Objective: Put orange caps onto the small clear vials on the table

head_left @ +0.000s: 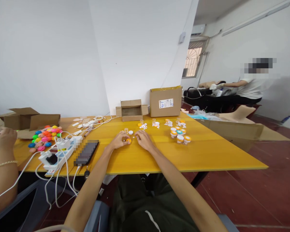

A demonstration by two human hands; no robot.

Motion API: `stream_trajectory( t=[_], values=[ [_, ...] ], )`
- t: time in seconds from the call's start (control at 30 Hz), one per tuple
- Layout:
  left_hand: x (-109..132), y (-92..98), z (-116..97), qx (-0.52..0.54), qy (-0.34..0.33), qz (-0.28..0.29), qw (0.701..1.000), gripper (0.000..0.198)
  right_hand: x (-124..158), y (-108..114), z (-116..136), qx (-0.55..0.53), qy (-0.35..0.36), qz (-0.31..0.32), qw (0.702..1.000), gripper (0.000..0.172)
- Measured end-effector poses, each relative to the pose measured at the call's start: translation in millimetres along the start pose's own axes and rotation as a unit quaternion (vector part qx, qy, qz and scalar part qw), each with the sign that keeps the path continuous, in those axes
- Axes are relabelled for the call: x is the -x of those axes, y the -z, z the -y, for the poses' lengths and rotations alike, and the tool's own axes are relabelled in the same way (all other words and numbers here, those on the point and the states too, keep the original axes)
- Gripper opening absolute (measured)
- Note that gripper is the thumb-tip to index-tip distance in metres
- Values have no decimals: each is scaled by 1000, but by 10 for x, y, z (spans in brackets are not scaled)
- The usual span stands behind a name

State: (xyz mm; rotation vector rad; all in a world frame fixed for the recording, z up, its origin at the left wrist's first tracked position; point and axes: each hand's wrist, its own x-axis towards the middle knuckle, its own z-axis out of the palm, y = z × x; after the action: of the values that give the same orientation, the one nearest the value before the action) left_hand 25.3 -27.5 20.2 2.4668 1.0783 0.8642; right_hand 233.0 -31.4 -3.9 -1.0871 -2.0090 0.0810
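My left hand (119, 140) rests low over the yellow table, thumb and fingers closed round a small orange-rimmed lid (128, 141). Just to its right, my right hand (143, 140) has its fingers curled together close to the tabletop; whatever they pinch, if anything, is too small to make out. A tiny white piece (133, 137) lies between the hands, by the right fingertips. Beyond the left fingers stand a small clear jar (126, 130) and a white lid (130, 132).
Small piles of white pieces (143, 126) run along the back. Lidded jars (180, 138) cluster right. A phone (87, 152), power strip (62, 154), cables and colourful balls (44, 138) lie left. Cardboard boxes (165, 102) line the wall. Another person's arm (3, 161) is at far left.
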Motion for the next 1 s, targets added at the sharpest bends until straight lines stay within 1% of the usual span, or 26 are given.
stream_trajectory(
  t=[0.27, 0.57, 0.83, 1.0],
  values=[
    [6, -6, 2, -5, -13, 12, 1000, 22, 4, 7, 1, 9, 3, 7, 1000, 25],
    [-2, -9, -7, 2, -13, 19, 1000, 20, 33, -17, -1, 42, 33, 42, 998, 24],
    [-3, 30, -137, 9, 5, -4, 1000, 15, 63, -25, 9, 41, 45, 58, 997, 22],
    [-23, -2, -133, 11, 6, -9, 1000, 14, 53, -23, -14, 43, 41, 53, 997, 22]
  ],
)
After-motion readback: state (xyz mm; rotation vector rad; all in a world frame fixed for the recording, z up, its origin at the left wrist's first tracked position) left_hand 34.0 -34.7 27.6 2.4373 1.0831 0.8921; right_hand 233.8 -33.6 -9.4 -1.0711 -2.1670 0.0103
